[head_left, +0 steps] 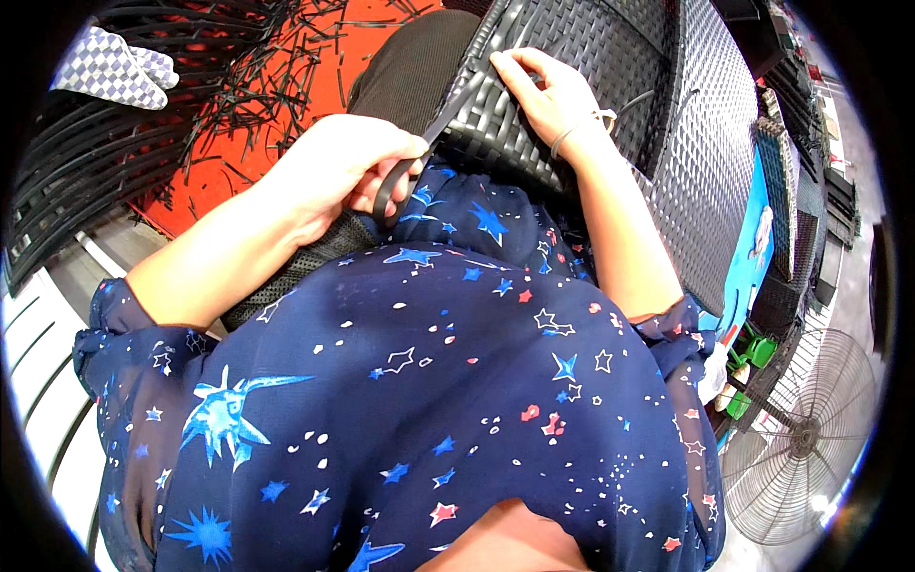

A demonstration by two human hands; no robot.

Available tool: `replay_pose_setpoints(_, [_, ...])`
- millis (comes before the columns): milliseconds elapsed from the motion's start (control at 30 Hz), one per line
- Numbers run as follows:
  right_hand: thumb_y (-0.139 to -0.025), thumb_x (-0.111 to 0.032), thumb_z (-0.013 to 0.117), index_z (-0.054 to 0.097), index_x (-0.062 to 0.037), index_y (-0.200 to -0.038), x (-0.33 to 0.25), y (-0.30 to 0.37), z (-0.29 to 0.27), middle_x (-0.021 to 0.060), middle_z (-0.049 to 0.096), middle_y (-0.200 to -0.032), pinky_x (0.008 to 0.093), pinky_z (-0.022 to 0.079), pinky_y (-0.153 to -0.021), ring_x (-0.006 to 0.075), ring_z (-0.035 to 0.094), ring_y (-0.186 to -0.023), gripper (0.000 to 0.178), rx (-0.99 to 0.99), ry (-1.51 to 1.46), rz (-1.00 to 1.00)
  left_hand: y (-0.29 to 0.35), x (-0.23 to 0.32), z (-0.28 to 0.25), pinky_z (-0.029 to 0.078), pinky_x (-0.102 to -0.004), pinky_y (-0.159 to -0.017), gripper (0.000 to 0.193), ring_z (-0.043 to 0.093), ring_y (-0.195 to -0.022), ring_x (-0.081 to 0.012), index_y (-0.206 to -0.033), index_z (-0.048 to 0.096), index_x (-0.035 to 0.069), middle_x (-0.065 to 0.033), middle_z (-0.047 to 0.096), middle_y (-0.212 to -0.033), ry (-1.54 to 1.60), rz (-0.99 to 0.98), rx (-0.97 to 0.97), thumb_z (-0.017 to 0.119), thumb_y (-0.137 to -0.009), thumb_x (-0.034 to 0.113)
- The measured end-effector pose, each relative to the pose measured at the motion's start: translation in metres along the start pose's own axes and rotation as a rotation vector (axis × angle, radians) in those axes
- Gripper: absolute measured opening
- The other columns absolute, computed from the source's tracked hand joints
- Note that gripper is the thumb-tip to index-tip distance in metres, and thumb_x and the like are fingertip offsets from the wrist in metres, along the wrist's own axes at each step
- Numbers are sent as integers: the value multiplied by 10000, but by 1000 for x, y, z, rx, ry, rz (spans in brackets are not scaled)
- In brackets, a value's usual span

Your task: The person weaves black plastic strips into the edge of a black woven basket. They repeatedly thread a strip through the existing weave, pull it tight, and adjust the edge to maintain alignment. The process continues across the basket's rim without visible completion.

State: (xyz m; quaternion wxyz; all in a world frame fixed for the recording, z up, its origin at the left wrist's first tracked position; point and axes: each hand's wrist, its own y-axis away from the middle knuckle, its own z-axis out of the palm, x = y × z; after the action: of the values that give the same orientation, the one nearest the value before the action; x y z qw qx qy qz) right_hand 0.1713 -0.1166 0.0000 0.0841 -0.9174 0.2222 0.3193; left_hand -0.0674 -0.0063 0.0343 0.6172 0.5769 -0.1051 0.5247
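A black woven wicker piece (505, 133) of flat plastic strips leans across my lap, its near edge toward me. My left hand (357, 172) is closed around a flat black strip (452, 112), which loops below the fingers and runs up to the woven edge. My right hand (558, 100) rests on the weave, thumb and forefinger pinched at the rim near the strip's upper end. What lies between those fingertips is too small to make out. A hair-tie-like band circles my right wrist.
Black strip scraps litter a red surface (229, 153) at the left, beside bundled long black strips (86, 181). A checked cloth item (114, 71) lies on the bundle. White slats (43, 353) stand at the lower left. A large caged fan (803, 437) is at the right.
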Motion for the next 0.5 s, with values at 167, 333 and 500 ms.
replay_pose_setpoints(167, [-904, -453, 599, 691, -57, -1080, 2, 3, -3, 154, 703, -1026, 349, 517, -867, 291, 676, -945, 443, 45, -33, -45, 29, 20, -3, 433, -226, -522, 219, 575, -582, -104, -905, 640, 17, -28, 615, -718, -32, 425, 64, 624, -922, 235])
replay_pose_setpoints(333, [-911, -470, 580, 692, -60, -1080, 4, 1, -2, 149, 702, -1033, 358, 516, -873, 297, 674, -952, 457, 41, -20, -25, 55, 56, -39, 392, -295, -850, 271, 473, -975, -156, -1092, 557, 16, -56, 517, -1036, 34, 937, -25, 501, -997, 263])
replay_pose_setpoints(500, [-909, -485, 574, 693, -69, -1086, 3, 0, -2, 145, 699, -1048, 364, 513, -880, 303, 670, -971, 467, 37, -6, -46, 51, 68, -51, 379, -288, -826, 264, 437, -951, -159, -1104, 541, 26, -46, 485, -997, 169, 952, -150, 501, -1002, 267])
